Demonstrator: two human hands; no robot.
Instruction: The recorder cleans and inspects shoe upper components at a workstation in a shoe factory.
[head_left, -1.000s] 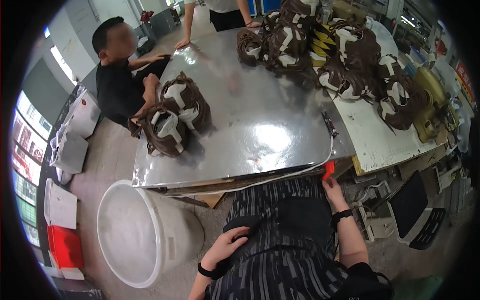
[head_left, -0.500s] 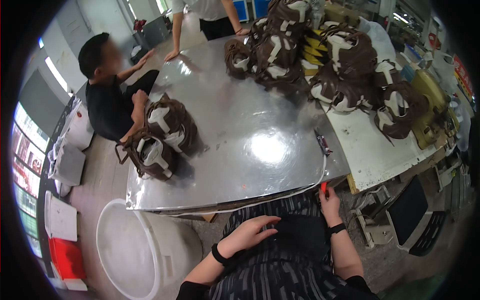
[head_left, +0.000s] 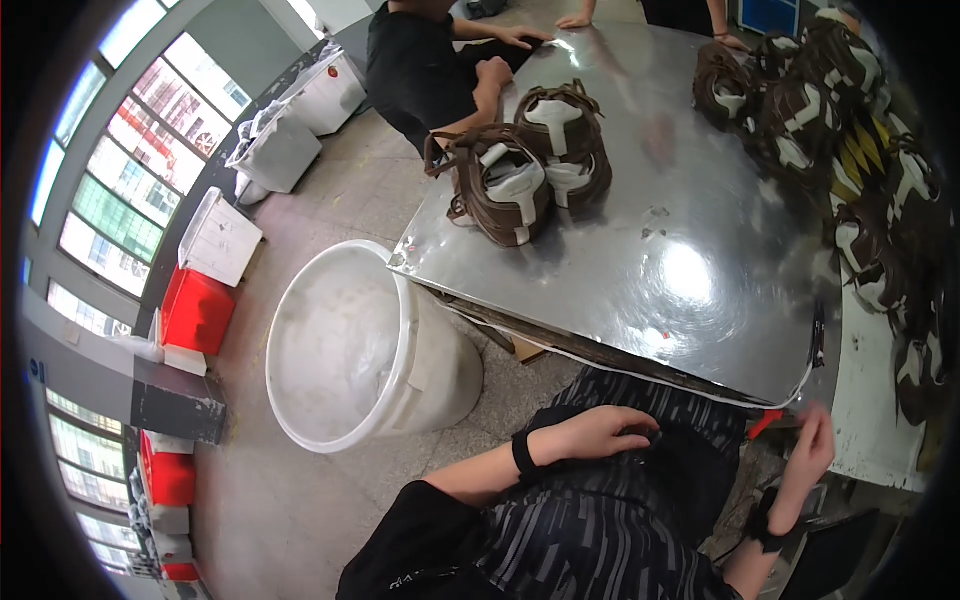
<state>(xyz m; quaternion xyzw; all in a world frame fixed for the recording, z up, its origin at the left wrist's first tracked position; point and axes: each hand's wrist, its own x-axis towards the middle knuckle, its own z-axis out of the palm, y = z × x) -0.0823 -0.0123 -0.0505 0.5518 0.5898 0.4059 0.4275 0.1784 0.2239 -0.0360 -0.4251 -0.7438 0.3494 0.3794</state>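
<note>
A seated or leaning person's own hands are at the bottom of the frame, by a shiny metal table (head_left: 620, 285). The right hand (head_left: 812, 450), lower right, is blurred; its fingertips are bunched at the table's front corner, and whether they grip anything cannot be told. Just left of them a red strip (head_left: 766, 423) hangs below the table edge. A white cord (head_left: 640, 372) follows that edge and bends up at the corner toward a slim dark tool (head_left: 819, 335) near the table's right side. The left hand (head_left: 600, 434), lower centre, is over the dark clothing (head_left: 655, 480), fingers loosely curved and holding nothing.

Good handling here probably means small, light fingertip movements, keeping the cord slack so that the tool is not tugged, and watching the knuckles against the table's corner.

The tabletop reflects a bright patch of light and looks scuffed. Brown-and-white bags (head_left: 507, 195) stand together at upper centre; a larger pile (head_left: 800, 110) fills the upper right, partly on a pale side table (head_left: 875, 425). A co-worker in black (head_left: 415, 75) leans at the table's far left. A big white tub (head_left: 440, 375) stands on the floor (head_left: 250, 490) left of centre; red crates (head_left: 197, 310) and tall windows (head_left: 170, 90) line the left.
</note>
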